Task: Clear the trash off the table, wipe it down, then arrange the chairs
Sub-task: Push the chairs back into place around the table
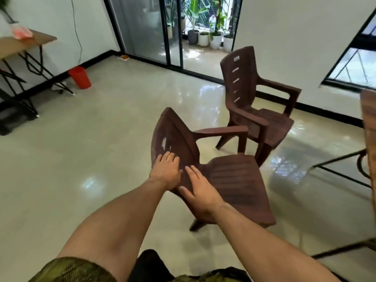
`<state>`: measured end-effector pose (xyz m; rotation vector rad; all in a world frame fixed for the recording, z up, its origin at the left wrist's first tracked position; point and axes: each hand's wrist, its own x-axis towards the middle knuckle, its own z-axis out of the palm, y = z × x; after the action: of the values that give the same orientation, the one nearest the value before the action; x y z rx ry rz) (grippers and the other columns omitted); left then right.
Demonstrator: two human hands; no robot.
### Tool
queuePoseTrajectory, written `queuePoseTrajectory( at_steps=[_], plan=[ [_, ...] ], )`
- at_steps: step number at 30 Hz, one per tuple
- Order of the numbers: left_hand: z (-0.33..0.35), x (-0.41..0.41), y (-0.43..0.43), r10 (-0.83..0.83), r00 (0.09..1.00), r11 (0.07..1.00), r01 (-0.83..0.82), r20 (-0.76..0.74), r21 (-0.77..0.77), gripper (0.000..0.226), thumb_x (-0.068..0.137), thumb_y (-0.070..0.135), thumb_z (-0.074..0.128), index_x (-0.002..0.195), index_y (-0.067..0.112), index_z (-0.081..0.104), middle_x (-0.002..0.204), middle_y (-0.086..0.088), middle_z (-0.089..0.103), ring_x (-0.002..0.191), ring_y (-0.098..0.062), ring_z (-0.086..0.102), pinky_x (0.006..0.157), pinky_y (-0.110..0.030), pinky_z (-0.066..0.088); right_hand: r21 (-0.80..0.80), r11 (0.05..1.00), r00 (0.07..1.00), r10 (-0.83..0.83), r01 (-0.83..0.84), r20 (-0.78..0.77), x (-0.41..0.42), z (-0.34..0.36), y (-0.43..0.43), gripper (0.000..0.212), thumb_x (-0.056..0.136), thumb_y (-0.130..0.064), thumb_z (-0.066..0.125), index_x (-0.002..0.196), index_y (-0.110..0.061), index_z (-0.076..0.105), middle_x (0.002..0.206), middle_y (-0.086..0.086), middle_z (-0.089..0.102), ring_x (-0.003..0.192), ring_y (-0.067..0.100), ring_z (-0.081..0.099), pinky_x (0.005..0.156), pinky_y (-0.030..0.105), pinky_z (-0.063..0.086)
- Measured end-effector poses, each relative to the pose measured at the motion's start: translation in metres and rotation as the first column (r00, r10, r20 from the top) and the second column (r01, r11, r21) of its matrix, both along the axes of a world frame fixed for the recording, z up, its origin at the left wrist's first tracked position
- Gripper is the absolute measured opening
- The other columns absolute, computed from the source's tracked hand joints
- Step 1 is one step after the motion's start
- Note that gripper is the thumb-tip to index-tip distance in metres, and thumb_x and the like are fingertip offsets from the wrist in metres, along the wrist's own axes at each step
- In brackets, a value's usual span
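A brown plastic armchair (230,180) stands tilted just in front of me, its backrest to the left and its seat facing right. My left hand (166,173) lies over the lower edge of its backrest, fingers spread on the slats. My right hand (200,195) holds the chair's near side by the seat, thumb apart from the fingers. Only one chair leg shows, beneath my right wrist. Behind it, a second brown armchair (256,102) stands upright on the floor, facing right. A wooden table (369,123) with black metal legs juts in at the right edge.
A red bin (79,77) sits on the floor by the left wall, beside a folding table (26,42) with a pink item on it. Sliding glass doors (146,27) at the back open onto potted plants. Glossy tiled floor spreads to the left.
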<state>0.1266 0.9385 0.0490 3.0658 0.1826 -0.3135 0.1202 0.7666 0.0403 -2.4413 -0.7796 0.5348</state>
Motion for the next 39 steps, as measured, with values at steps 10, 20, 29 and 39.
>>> queuePoseTrajectory(
  at_steps=[10,20,29,39],
  plan=[
    [-0.016,0.137,0.152,-0.547,0.832,0.829,0.554,-0.095,0.08,0.055,0.102,0.038,0.03,0.149,0.011,0.042,0.158,-0.008,0.038,0.15,-0.023,0.025,0.126,-0.043,0.008,0.189,0.917,0.929,-0.315,0.35,-0.195,0.061,-0.002,0.167,0.084,0.092,-0.044,0.063,0.157,-0.019,0.016,0.154,-0.006,0.031,0.138,0.007,0.034,0.11,0.02,0.026],
    [-0.011,0.15,0.2,-0.808,0.585,0.59,0.803,-0.077,-0.086,0.064,0.103,0.054,0.02,0.143,0.014,0.049,0.155,-0.008,0.042,0.151,-0.024,0.022,0.122,-0.06,-0.001,-0.342,0.574,0.629,-0.774,0.744,0.07,0.017,-0.01,0.232,0.073,0.096,-0.072,0.019,0.153,-0.029,0.029,0.145,0.003,0.053,0.126,0.028,0.054,0.099,0.043,0.047],
    [-0.026,0.157,0.217,-0.86,0.505,0.51,0.851,-0.073,-0.123,0.077,0.1,0.066,0.012,0.16,0.018,0.015,0.169,-0.009,-0.007,0.154,-0.025,-0.016,0.119,-0.06,-0.016,-0.411,0.435,0.577,-0.745,0.801,0.335,0.007,-0.008,0.254,0.081,0.078,-0.077,-0.01,0.106,-0.027,0.048,0.1,-0.001,0.069,0.087,0.025,0.067,0.072,0.04,0.051],
    [-0.02,0.214,0.172,-0.926,0.369,0.374,0.924,-0.078,-0.074,0.076,0.101,0.064,0.011,0.16,0.017,0.013,0.169,-0.012,-0.009,0.154,-0.027,-0.016,0.118,-0.059,-0.02,-0.407,0.278,0.443,-0.803,0.87,0.398,0.045,-0.012,0.241,0.057,0.096,-0.07,0.01,0.106,-0.027,0.046,0.099,0.001,0.067,0.086,0.026,0.068,0.073,0.04,0.054]
  ],
)
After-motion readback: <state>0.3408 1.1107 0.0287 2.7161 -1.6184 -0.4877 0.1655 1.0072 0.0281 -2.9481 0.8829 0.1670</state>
